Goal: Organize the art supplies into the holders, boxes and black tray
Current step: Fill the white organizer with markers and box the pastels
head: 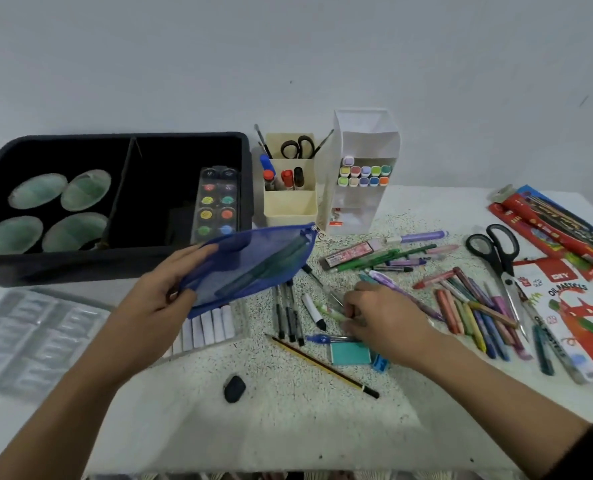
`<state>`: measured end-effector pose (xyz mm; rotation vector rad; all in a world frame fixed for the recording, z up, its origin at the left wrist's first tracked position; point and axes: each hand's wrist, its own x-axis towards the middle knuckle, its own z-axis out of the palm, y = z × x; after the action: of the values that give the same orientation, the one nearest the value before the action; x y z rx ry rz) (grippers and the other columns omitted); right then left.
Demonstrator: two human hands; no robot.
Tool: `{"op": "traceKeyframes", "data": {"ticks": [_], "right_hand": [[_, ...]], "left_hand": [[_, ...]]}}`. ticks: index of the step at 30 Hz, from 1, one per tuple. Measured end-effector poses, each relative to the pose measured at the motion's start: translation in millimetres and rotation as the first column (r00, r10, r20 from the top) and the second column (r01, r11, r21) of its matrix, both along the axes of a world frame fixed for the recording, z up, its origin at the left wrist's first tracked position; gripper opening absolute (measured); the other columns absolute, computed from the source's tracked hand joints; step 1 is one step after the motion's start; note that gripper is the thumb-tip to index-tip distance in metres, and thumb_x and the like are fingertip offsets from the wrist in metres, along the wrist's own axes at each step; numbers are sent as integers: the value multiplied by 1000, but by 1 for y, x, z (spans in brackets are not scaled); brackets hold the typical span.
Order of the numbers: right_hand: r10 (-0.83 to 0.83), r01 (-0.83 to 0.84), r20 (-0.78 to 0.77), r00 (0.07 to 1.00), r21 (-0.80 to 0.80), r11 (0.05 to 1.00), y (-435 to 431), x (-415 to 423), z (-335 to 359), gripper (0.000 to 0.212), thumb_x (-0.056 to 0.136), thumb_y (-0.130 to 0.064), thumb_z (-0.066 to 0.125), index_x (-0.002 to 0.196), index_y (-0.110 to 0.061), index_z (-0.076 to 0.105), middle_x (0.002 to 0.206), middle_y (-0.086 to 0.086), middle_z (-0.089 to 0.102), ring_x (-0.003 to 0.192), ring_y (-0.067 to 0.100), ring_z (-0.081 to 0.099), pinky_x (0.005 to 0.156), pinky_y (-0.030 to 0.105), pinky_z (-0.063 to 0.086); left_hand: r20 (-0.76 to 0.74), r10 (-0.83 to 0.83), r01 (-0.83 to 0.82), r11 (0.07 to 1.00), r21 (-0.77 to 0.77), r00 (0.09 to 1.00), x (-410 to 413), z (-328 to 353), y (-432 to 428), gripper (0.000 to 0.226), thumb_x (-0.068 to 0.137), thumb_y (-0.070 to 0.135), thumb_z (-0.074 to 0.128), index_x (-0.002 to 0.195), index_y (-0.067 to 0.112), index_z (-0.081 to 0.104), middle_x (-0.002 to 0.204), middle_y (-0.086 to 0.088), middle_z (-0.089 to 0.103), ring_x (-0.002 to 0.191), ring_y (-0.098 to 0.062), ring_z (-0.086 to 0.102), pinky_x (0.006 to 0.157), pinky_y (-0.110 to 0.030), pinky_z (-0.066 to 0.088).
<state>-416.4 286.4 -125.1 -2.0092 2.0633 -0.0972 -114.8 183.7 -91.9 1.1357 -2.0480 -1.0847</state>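
My left hand (156,296) grips a blue mesh pouch (250,265) and holds it above the table; a green pen shows through the mesh. My right hand (381,317) reaches down among loose pens at the table's middle, its fingers closing on a light green pen (328,310) and a purple one (402,292). The black tray (115,268) at the left holds four green-tinted cups (38,190) and a watercolour palette (217,202). A cream holder (290,207) carries markers and scissors. The white holder (364,202) carries pastel markers.
Oil pastel sticks (475,306), large scissors (499,258), an oil pastels box (575,317) and red packs (551,223) lie at the right. A pencil (323,365), black eraser (234,388), teal eraser (350,353), white chalks (208,327) and a clear plastic insert (35,337) lie nearer.
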Motion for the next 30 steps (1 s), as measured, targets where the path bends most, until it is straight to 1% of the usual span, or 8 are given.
{"op": "traceKeyframes", "data": {"ticks": [4,8,11,15,17,20,26,30], "right_hand": [[27,-27,-9,1000,-38,999,2,-5,-6,9,100,-30,56,98,-21,56,98,-6,51,82,15,52,74,38,49],[-46,120,420,906,-153,981,5,-2,16,3,103,-23,50,100,-23,50,85,-7,60,65,9,53,57,29,47],[83,106,629,773,-257,961,1,25,49,5,105,-25,45,106,-24,50,85,-7,65,64,9,57,53,23,45],[341,-151,387,856,-445,883,-26,61,67,19,106,-27,42,120,-21,53,103,-5,65,86,8,59,73,24,51],[388,-239,251,887,-468,851,-42,70,65,24,105,-23,45,124,-16,58,113,-2,66,98,12,60,85,33,52],[413,-318,125,902,-453,833,-54,65,48,21,101,-13,54,117,-13,67,109,1,67,98,19,60,83,43,52],[341,-80,343,875,-593,801,-23,43,38,10,91,-3,65,94,-12,68,86,-6,63,78,12,57,69,26,49],[293,-228,396,870,-205,952,-2,19,40,7,90,-17,70,86,-22,67,81,-14,61,76,9,57,68,17,43]], "left_hand": [[-26,9,-9,1000,18,1000,-4,-4,4,64,96,-15,46,141,31,53,144,22,48,125,15,45,91,-1,39],[-22,29,-29,999,19,999,-5,-7,10,67,93,-16,48,139,32,54,142,27,48,124,16,46,89,0,40],[-11,22,-21,999,41,1000,-4,-9,13,66,94,-15,48,139,33,54,142,30,47,126,16,44,89,2,37],[-19,6,-4,997,81,1000,-6,-7,16,67,96,-12,48,137,40,53,140,32,46,126,11,46,84,-1,43],[-36,6,-3,995,103,999,-8,-7,16,65,96,-12,48,134,41,54,135,33,49,122,9,49,82,-2,45],[-107,11,5,990,144,994,-4,-9,13,68,95,-16,47,137,37,57,138,28,53,124,2,54,94,-12,49],[-167,70,-39,982,186,983,8,-16,10,69,95,-18,43,133,38,61,138,24,57,125,0,56,100,-15,47],[-205,91,-40,970,241,975,10,-15,10,68,96,-17,42,130,39,63,135,16,62,124,-8,60,100,-20,49]]}}
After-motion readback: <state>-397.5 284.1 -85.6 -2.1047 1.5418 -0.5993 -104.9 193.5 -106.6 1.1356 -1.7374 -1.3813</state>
